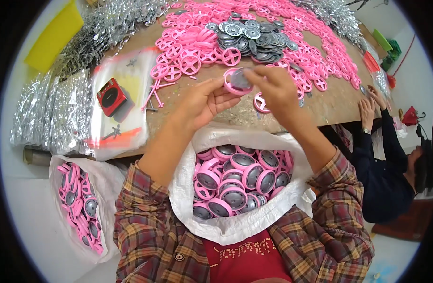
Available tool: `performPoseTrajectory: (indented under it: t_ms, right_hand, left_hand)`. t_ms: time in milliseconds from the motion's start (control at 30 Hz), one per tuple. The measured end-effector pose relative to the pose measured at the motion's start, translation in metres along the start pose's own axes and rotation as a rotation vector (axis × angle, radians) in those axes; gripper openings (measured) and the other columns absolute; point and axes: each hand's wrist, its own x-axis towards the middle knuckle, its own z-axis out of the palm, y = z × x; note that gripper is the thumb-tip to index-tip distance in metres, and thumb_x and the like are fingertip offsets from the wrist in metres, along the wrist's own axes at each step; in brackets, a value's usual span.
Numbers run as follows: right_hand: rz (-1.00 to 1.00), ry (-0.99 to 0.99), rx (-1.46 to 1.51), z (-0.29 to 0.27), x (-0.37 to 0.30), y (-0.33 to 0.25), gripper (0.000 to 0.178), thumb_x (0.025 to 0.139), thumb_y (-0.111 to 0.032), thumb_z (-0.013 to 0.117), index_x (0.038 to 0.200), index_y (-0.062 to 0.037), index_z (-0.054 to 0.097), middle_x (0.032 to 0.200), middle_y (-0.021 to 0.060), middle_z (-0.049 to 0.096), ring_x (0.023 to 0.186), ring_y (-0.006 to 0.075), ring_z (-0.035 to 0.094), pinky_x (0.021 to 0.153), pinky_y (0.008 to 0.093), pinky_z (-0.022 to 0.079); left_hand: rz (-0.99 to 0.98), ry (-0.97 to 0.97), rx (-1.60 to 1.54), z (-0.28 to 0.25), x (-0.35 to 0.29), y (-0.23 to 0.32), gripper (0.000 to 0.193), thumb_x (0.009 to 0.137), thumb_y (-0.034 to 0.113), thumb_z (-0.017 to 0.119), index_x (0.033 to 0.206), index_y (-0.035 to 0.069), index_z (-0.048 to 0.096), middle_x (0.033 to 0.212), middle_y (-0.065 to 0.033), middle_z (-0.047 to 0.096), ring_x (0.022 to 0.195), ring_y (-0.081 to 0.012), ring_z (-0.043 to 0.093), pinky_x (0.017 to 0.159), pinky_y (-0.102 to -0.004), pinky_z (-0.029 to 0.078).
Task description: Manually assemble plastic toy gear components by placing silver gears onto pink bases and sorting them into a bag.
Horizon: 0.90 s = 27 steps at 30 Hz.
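Note:
My left hand (204, 103) holds a pink plastic toy wheel (228, 88) between thumb and fingers, over the front edge of the table. In my right hand (277, 90) a grey hubcap disc (241, 79) is pinched, partly blurred, against the open face of that wheel. I cannot tell whether the disc is seated. Below my hands, a white sack (247, 230) in my lap gapes wide, full of pink wheels with grey discs fitted (235, 198). A loose pink wheel (260, 102) lies on the table beside my right hand.
Pink wheels (190, 61) and a pile of grey discs (270, 45) spread across the table (178, 96). At left lie clear plastic bags (131, 78), a red-and-black box-shaped device (111, 96) and silver packets (60, 113). Another filled sack (105, 184) stands lower left. A co-worker (384, 174) sits at right.

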Motion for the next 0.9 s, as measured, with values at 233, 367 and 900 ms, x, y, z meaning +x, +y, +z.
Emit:
performPoseTrajectory:
  t_ms: [233, 367, 900]
  right_hand:
    - [0.346, -0.062, 0.362, -0.035, -0.022, -0.045, 0.03, 0.086, -0.003, 0.056, 0.115, -0.0079, 0.063, 0.103, 0.0075, 0.062, 0.099, 0.0198, 0.056, 0.078, 0.031, 0.047]
    - [0.717, -0.198, 0.791, -0.046, -0.02, -0.055, 0.025, 0.094, -0.016, 0.052, 0.113, -0.0018, 0.06, 0.089, 0.0028, 0.06, 0.077, 0.0091, 0.054, 0.066, 0.0229, 0.045]
    - [0.99, -0.287, 1.195, -0.051, -0.071, -0.075, 0.032, 0.09, -0.011, 0.058, 0.118, -0.0042, 0.044, 0.091, -0.0006, 0.056, 0.072, 0.0025, 0.048, 0.058, 0.0191, 0.038]
  left_hand:
    - [0.09, 0.144, 0.393, 0.029, -0.041, -0.019, 0.028, 0.09, 0.012, 0.056, 0.115, 0.0, 0.048, 0.107, -0.0106, 0.06, 0.095, -0.02, 0.063, 0.087, -0.0356, 0.054]
    - [0.12, 0.105, 0.55, 0.042, -0.059, -0.026, 0.031, 0.09, 0.013, 0.056, 0.117, 0.001, 0.047, 0.106, -0.0112, 0.061, 0.095, -0.0185, 0.063, 0.085, -0.0336, 0.054]
    - [0.097, 0.089, 0.562, 0.044, -0.065, -0.073, 0.027, 0.091, 0.009, 0.051, 0.116, -0.003, 0.047, 0.101, -0.0103, 0.061, 0.09, -0.0155, 0.063, 0.074, -0.0259, 0.057]
